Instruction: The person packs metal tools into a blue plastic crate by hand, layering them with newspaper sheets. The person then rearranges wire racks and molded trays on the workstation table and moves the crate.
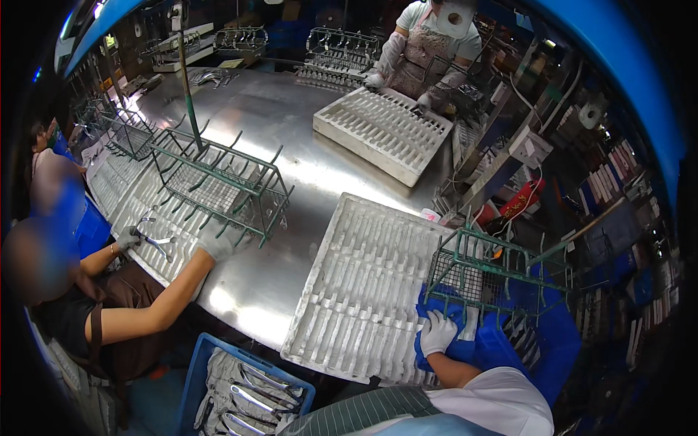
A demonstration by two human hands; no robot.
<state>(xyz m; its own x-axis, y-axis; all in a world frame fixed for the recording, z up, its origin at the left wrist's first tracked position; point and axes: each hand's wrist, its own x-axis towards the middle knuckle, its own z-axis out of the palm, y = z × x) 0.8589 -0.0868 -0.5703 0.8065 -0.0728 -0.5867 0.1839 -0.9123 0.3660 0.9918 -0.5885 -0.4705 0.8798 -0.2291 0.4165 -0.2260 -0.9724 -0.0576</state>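
Note:
My right hand, in a white glove, comes in from the lower right. It rests with curled fingers on a blue cloth at the right edge of a large white slotted tray. The cloth bunches around and under the hand. Just above the hand, a green wire rack stands partly over the tray's right edge and over a blue crate. My left hand is out of the picture.
A steel table holds a second green wire rack and another white tray, which a gloved person at the far side touches. At the left, a seated person's gloved hands handle a metal tool. A blue crate of metal tools sits below.

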